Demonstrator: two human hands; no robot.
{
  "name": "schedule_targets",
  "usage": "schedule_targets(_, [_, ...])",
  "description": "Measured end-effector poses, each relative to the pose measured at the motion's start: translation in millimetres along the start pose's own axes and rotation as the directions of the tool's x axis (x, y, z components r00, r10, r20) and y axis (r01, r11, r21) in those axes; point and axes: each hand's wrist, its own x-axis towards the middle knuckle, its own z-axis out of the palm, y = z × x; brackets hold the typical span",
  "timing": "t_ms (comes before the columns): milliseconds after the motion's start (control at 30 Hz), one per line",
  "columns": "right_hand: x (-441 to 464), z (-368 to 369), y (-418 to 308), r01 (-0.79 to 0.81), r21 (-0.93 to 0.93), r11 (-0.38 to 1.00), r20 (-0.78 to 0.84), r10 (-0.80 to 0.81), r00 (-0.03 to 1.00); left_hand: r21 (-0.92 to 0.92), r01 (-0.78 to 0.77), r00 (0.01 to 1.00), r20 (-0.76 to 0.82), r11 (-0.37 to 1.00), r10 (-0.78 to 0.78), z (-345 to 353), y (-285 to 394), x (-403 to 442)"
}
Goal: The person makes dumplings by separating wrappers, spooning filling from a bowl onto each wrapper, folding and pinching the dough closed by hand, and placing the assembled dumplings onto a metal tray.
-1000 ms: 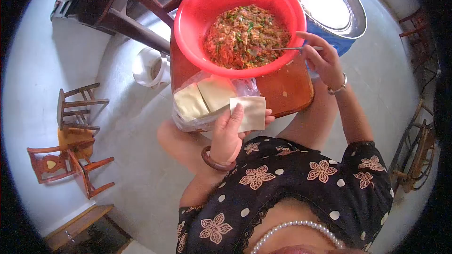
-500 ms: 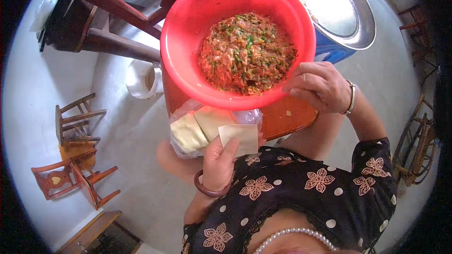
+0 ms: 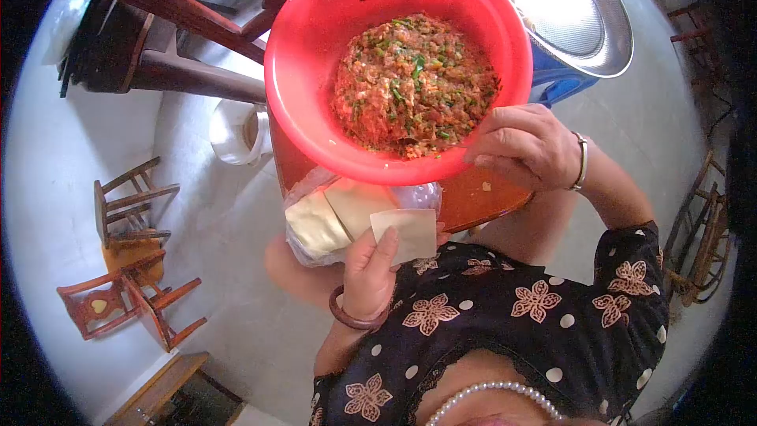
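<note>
My left hand [image 3: 371, 272] holds a square, pale dumpling wrapper [image 3: 406, 235] flat, with the thumb on top. Just beyond it, a stack of wrappers [image 3: 319, 221] lies in an open clear plastic bag. My right hand [image 3: 527, 146] is closed at the near right rim of a large red bowl [image 3: 296, 102], fingertips reaching over the edge. What its fingers grip, if anything, is hidden. Inside the bowl sits a heap of minced filling [image 3: 418, 83] with green pieces. A small dark shape shows at the heap's near edge, too small to name.
Under the bowl and bag is an orange-brown wooden stool or bench [image 3: 489, 205]. A metal mesh strainer [image 3: 619, 47] with folded dumplings along its left side rests on something blue at upper right. A white bucket [image 3: 233, 134] and wooden chairs [image 3: 98, 304] stand to the left.
My right hand has shifted slightly left and down along the bowl's rim, its fingers still closed. The left hand keeps the wrapper in nearly the same place.
</note>
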Motion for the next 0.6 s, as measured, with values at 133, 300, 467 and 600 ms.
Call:
schedule_targets(133, [-0.2, 4.4, 0.1, -0.003, 0.071, 0.997, 0.044, 0.0, 0.999, -0.036, -0.019, 1.0, -0.003, 0.999, 0.019, 5.1, -1.3, -1.6])
schedule_targets(300, [-5.4, 2.8, -0.7, -0.031, 0.149, 0.988, 0.026, 0.028, 0.999, -0.018, -0.052, 0.999, -0.011, 0.999, 0.051, 8.3, -4.5, 1.3])
schedule_targets(467, [-8.6, -5.4, -6.3, -0.314, 0.368, 0.875, -0.037, 0.351, 0.936, -0.069, 0.005, 1.0, -0.01, 0.998, -0.006, 11.6, 3.2, 6.8])
schedule_targets(600, [-13.8, 5.4, -6.9, -0.513, 0.675, 0.531, -0.017, 0.706, 0.708, -0.256, 0.044, 0.999, 0.023, 0.966, -0.039, 15.3, 10.6, 10.8])
